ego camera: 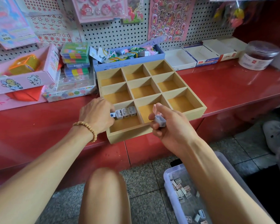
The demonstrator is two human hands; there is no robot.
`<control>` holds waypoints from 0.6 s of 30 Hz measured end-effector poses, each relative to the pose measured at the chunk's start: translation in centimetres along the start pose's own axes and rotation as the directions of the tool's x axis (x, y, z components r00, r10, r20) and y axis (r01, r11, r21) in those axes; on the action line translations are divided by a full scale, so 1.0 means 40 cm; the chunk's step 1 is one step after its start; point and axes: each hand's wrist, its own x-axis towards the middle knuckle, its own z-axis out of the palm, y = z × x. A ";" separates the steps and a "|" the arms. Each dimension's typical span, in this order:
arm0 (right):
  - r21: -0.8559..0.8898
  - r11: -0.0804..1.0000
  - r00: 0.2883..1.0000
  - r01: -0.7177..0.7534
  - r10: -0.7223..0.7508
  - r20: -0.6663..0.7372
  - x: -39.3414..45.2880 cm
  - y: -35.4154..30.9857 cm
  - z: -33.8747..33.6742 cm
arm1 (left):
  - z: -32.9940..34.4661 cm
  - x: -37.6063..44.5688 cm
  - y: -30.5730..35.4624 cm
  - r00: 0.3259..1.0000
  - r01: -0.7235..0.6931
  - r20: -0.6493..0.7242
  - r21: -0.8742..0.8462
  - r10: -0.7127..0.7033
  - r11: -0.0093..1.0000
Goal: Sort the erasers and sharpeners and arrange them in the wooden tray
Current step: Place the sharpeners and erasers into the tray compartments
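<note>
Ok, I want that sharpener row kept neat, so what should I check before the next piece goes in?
1. Row of sharpeners upright, side by side in the near-left compartment: ok.
2. Left hand placing a piece at the row's left end: ok, though mostly hidden.
3. Right hand grips the next sharpener: ok.
4. Space in front of the row: ok.
5. Other compartments of the wooden tray free for erasers: ok.
6. Supply left in the plastic bin: ok.

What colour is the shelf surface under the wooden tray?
Glossy red shelf, seen in the head view under the wooden tray.
</note>
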 end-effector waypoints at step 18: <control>-0.017 0.999 0.999 -0.039 0.040 0.004 -0.013 0.007 -0.004 | -0.014 -0.002 -0.009 1.000 0.000 0.029 -0.048 0.002 0.999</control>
